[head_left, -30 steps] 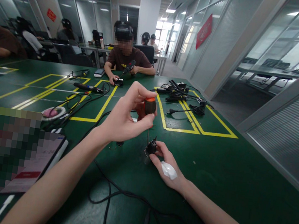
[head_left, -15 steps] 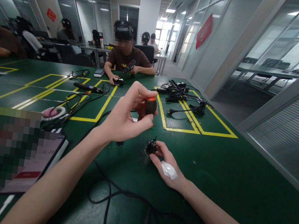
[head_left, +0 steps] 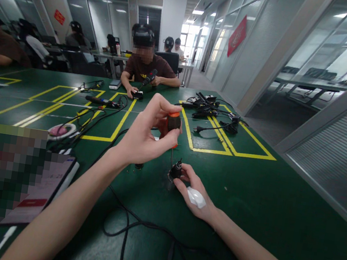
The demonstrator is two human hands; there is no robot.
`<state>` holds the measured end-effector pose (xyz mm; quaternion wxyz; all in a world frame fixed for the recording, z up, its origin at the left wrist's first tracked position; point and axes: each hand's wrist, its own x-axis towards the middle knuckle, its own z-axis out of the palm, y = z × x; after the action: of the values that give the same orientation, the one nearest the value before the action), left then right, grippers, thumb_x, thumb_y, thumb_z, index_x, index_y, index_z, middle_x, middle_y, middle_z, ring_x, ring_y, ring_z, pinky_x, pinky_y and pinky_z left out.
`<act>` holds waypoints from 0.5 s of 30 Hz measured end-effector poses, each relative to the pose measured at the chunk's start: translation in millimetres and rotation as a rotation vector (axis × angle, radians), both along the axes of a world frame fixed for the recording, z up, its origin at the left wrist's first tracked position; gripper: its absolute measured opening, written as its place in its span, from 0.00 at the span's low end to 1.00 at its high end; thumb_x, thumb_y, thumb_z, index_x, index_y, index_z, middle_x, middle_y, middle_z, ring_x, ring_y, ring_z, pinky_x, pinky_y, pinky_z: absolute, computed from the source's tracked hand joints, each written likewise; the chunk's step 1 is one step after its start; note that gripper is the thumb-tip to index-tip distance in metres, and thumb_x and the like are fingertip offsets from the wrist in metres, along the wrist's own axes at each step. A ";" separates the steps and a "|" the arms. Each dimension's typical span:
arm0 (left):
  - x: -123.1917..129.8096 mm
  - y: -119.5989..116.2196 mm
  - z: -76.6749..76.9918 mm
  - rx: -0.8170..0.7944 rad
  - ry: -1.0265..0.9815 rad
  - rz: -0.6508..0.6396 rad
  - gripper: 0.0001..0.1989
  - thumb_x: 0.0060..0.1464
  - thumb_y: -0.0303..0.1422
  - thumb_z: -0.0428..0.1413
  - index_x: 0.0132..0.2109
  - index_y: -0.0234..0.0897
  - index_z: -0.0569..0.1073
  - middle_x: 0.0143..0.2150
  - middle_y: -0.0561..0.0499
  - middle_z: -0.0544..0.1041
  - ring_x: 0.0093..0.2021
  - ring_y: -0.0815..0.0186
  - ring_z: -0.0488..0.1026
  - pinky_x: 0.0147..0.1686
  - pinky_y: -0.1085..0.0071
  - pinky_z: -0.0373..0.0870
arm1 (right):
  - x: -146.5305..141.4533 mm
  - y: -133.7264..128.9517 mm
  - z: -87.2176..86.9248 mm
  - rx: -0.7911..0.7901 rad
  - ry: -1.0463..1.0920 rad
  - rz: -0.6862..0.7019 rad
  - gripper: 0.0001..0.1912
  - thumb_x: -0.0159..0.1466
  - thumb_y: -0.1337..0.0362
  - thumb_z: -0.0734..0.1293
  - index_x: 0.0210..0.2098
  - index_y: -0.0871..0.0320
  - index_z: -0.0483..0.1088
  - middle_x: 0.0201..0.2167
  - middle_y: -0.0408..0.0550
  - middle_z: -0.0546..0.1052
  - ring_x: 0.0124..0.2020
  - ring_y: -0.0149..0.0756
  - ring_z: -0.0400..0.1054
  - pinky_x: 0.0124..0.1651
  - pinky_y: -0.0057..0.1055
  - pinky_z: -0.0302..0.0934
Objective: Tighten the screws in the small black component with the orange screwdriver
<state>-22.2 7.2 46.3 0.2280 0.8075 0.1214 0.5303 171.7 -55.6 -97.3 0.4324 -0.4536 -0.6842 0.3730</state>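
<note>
Black part point(head_left: 176, 170) upright at green table point(head_left: 248, 193); my right hand point(head_left: 192, 184) clamped on its side, likely steadying it. My left hand point(head_left: 147, 132) pinches screwdriver point(head_left: 174, 123), shaft down, presumably to reach the part. Tip contact: can't tell.

Dark green table point(head_left: 263, 204), yellow tape rectangles point(head_left: 97, 139) marked on it, tangled heap of black cords point(head_left: 204, 108) far right, dark-handled tool point(head_left: 95, 100) far left, black cable point(head_left: 146, 223) looping across the near middle.
</note>
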 end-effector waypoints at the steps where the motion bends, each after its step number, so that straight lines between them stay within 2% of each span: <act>1: 0.2 -0.3 0.2 0.001 0.004 -0.002 0.14 0.56 0.23 0.56 0.47 0.40 0.64 0.36 0.55 0.73 0.33 0.74 0.75 0.27 0.78 0.74 | 0.1 -0.1 -0.1 0.001 0.000 -0.001 0.16 0.68 0.62 0.66 0.55 0.53 0.67 0.51 0.52 0.80 0.52 0.45 0.77 0.57 0.46 0.72; 9: -3.7 1.1 -0.8 -0.006 0.024 -0.004 0.14 0.56 0.24 0.56 0.48 0.39 0.64 0.38 0.54 0.75 0.35 0.73 0.77 0.31 0.77 0.77 | 0.1 0.2 -1.6 0.001 -0.004 0.000 0.16 0.69 0.61 0.65 0.55 0.53 0.67 0.51 0.52 0.80 0.51 0.45 0.76 0.57 0.46 0.72; 12: -6.6 1.7 0.1 -0.002 0.056 -0.001 0.13 0.58 0.25 0.55 0.49 0.39 0.65 0.40 0.53 0.77 0.33 0.74 0.77 0.30 0.77 0.76 | -0.2 0.0 -0.4 0.002 -0.002 -0.001 0.16 0.69 0.60 0.65 0.55 0.54 0.67 0.51 0.53 0.80 0.51 0.45 0.76 0.57 0.46 0.72; 15: -9.0 2.0 3.3 0.011 0.101 0.057 0.12 0.60 0.27 0.56 0.50 0.37 0.66 0.40 0.53 0.77 0.29 0.76 0.74 0.29 0.78 0.75 | 0.0 -0.5 1.0 0.001 -0.005 0.004 0.16 0.69 0.61 0.65 0.55 0.54 0.66 0.51 0.53 0.80 0.52 0.45 0.77 0.57 0.46 0.72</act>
<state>-31.2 9.1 49.6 0.2020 0.8308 0.1527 0.4956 171.7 -56.1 -96.4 0.4303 -0.4528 -0.6865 0.3722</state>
